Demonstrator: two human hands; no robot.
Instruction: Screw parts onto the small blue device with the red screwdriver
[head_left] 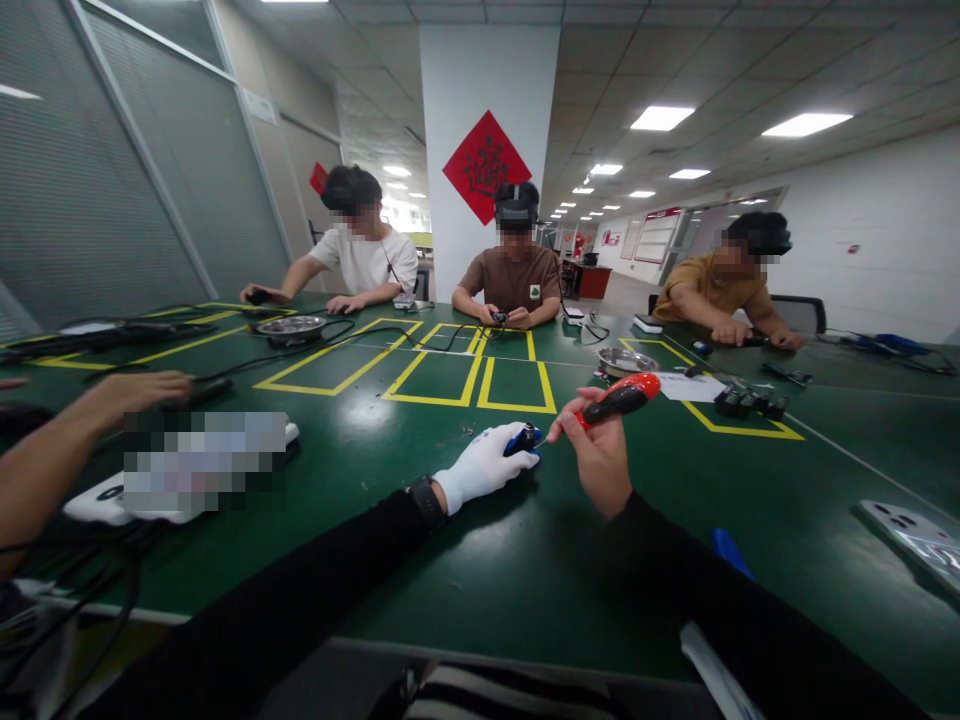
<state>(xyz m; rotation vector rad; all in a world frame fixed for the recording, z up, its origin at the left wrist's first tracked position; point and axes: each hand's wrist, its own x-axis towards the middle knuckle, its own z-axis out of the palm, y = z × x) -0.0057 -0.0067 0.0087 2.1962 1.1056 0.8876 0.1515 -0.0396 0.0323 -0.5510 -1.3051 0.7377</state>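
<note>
My left hand (484, 467), in a white glove, is closed round a small black-and-blue part (523, 440) just above the green table (450, 570). Its exact kind is hard to make out. My bare right hand (596, 450) grips a screwdriver (624, 398) with a red-and-black handle. The thin shaft points left and down at the part, and its tip is at or very near it; whether they touch I cannot tell. A few tiny metal bits, perhaps screws (469, 430), lie on the table beyond my left hand.
Yellow tape rectangles (517, 405) mark the table. Metal bowls (291, 328) stand farther off, with black parts (750, 402) and white paper at right. A phone (915, 545) lies at far right, a blue object (731, 552) near my right forearm. Another person's arm (97, 420) reaches in at left; several co-workers sit around.
</note>
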